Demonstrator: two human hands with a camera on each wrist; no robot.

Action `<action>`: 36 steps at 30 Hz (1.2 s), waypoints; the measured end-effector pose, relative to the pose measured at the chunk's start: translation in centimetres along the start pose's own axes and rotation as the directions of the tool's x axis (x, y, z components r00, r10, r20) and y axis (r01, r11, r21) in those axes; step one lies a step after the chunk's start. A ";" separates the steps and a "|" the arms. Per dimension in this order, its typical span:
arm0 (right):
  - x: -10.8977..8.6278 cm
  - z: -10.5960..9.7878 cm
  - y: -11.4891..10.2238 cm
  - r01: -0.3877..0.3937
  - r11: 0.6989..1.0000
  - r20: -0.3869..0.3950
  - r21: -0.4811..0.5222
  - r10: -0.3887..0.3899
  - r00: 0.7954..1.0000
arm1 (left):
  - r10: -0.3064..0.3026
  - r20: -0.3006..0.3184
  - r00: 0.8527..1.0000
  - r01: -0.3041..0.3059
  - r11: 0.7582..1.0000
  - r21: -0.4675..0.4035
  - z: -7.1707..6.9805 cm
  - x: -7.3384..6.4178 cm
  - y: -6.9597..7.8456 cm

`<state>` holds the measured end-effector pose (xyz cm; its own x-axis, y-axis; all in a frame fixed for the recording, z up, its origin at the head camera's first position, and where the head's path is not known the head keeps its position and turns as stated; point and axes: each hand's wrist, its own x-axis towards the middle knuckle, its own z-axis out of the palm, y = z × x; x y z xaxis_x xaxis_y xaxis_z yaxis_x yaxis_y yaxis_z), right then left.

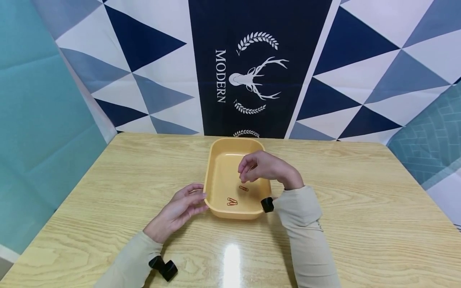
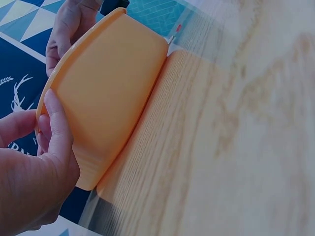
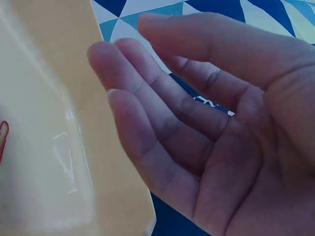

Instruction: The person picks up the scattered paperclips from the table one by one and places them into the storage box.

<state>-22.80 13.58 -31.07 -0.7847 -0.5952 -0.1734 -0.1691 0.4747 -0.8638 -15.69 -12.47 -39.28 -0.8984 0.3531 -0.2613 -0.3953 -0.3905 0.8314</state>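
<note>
A yellow-orange plastic tray (image 1: pixel 223 160) stands on the table with several red paper clips in it. Two clips (image 1: pixel 232 201) lie together near its front, and a single paper clip (image 1: pixel 243 188) lies farther back. My left hand (image 1: pixel 185 206) holds the tray's left rim; in the left wrist view its fingers (image 2: pixel 58 123) lie against the outer wall. Above the tray's right side hovers my right hand (image 1: pixel 264 166). The right wrist view shows its fingers loosely bent, apart from the thumb, with nothing between them. A red clip (image 3: pixel 4 140) shows at that view's left edge.
The wood-grain table (image 1: pixel 144 160) extends around the tray on both sides. Behind it hangs a patterned cloth (image 1: pixel 162 80) with triangles and a dark panel with a deer head. Black devices (image 1: pixel 267 204) are worn at both wrists.
</note>
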 end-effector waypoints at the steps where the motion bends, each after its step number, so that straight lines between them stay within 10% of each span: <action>1: 0.0 0.0 0.0 0.002 1.000 0.004 0.007 -0.002 1.000 | 0.000 0.002 1.000 0.000 1.000 0.001 0.0 0.0 0.0; 24: -3.3 -2.1 0.1 0.129 0.991 -0.266 0.041 -0.114 0.957 | 0.001 -0.028 1.000 0.000 0.999 0.040 0.0 -0.1 -0.1; 36: -7.7 -5.0 2.4 0.068 0.991 -0.442 -0.113 -0.112 0.890 | -0.002 -0.004 1.000 0.002 1.000 0.011 0.1 -0.1 0.0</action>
<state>-20.14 22.54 -29.46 -0.9429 -0.2966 0.1514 -0.2890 0.5033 -0.8144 -15.55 -12.42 -39.15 -0.8983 0.3507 -0.2646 -0.3948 -0.3800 0.8365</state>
